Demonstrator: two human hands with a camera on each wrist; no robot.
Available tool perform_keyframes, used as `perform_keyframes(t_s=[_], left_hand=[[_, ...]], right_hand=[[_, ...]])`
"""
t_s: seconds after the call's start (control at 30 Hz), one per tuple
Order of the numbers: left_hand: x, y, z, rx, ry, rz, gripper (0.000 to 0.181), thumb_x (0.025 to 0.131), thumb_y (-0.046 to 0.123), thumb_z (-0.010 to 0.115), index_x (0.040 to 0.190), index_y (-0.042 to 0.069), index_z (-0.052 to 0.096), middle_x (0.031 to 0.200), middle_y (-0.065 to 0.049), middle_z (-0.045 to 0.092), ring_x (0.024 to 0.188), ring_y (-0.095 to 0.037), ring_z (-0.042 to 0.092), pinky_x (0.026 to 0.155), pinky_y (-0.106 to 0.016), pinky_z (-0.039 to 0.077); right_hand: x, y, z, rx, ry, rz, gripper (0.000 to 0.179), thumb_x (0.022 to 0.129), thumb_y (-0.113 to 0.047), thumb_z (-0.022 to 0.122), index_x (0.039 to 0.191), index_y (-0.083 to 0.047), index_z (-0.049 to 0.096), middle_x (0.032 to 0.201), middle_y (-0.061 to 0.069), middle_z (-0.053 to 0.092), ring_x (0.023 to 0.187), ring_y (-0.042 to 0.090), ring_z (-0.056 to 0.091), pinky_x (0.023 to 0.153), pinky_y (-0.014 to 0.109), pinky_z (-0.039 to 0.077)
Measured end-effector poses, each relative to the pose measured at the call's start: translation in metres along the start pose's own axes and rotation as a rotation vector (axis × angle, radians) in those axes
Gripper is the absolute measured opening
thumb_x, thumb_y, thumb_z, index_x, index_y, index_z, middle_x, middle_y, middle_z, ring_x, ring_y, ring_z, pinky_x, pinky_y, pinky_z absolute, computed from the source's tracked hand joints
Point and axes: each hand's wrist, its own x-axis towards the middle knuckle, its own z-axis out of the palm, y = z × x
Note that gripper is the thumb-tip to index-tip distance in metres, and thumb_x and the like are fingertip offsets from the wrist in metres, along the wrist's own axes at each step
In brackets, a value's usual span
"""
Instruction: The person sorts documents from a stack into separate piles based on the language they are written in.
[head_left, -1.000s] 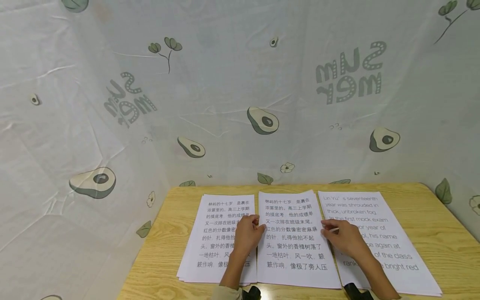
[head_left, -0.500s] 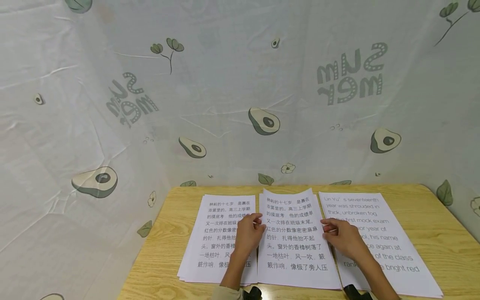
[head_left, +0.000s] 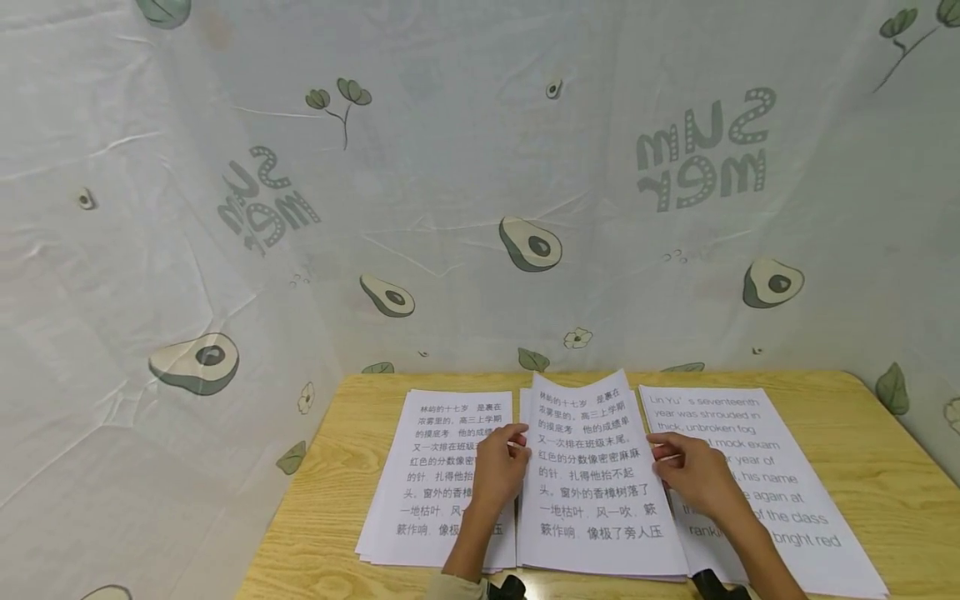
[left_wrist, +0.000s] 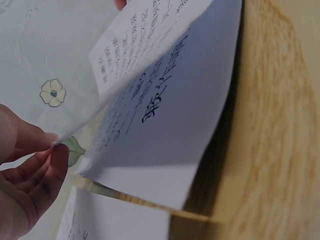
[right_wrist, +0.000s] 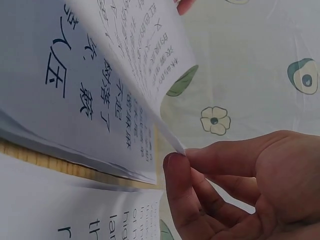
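Observation:
A printed sheet of paper [head_left: 588,492] with Chinese text is raised off the middle stack, its far edge bowed upward at the corners. My left hand [head_left: 498,468] pinches its left edge between thumb and fingertips. On the opposite edge, the thumb and index finger of my right hand [head_left: 692,473] pinch the sheet. Both wrist views show a gap between it and the stack of printed pages [left_wrist: 200,115] underneath. In the right wrist view, the lifted paper [right_wrist: 135,75] curves away from the right hand [right_wrist: 225,185].
To the left lies another stack of Chinese pages [head_left: 420,492], partly under the left forearm. A stack of English pages [head_left: 795,508] is on the right, below the right hand and forearm. All rest on a wooden table [head_left: 315,467], with a patterned curtain [head_left: 450,167] behind.
Both hands have raised the middle sheet and shifted it slightly right. Its far edge now curves higher, and a strip of the stack below shows at its left.

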Motion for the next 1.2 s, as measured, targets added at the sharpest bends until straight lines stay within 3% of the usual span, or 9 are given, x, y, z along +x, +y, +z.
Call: perform_keyframes(t_s=[0.27, 0.7, 0.97, 1.2], left_hand=[[0.0, 0.003, -0.012, -0.025, 0.001, -0.039, 0.039, 0.09, -0.007, 0.075, 0.129, 0.003, 0.075, 0.103, -0.008, 0.075, 0.084, -0.005, 0.067, 0.07, -0.017, 0.055], [0.003, -0.006, -0.038, 0.015, 0.005, -0.06, 0.038, 0.093, -0.004, 0.075, 0.13, 0.006, 0.075, 0.106, -0.007, 0.075, 0.087, -0.011, 0.069, 0.072, -0.021, 0.056], [0.003, -0.018, -0.05, 0.039, 0.016, -0.088, 0.039, 0.093, -0.004, 0.075, 0.131, 0.006, 0.075, 0.105, -0.005, 0.074, 0.087, -0.011, 0.067, 0.072, -0.021, 0.056], [0.003, -0.036, -0.066, 0.075, 0.054, -0.116, 0.038, 0.093, -0.002, 0.075, 0.13, 0.006, 0.075, 0.103, -0.005, 0.073, 0.084, -0.012, 0.066, 0.072, -0.022, 0.056]], right_hand=[[-0.003, -0.004, 0.0, 0.027, 0.019, -0.012, 0.045, 0.093, -0.001, 0.069, 0.137, 0.008, 0.066, 0.115, 0.021, 0.075, 0.092, 0.02, 0.074, 0.064, 0.024, 0.06], [0.0, -0.024, 0.023, 0.083, 0.004, -0.03, 0.045, 0.092, -0.001, 0.069, 0.137, 0.007, 0.067, 0.114, 0.017, 0.075, 0.094, 0.02, 0.074, 0.065, 0.024, 0.061], [0.007, -0.034, 0.042, 0.126, -0.008, -0.039, 0.044, 0.092, 0.001, 0.069, 0.136, 0.007, 0.068, 0.113, 0.016, 0.075, 0.09, 0.018, 0.074, 0.065, 0.024, 0.061], [0.013, -0.041, 0.06, 0.168, -0.016, -0.028, 0.043, 0.092, 0.001, 0.071, 0.135, 0.007, 0.068, 0.111, 0.015, 0.075, 0.088, 0.018, 0.074, 0.066, 0.027, 0.063]])
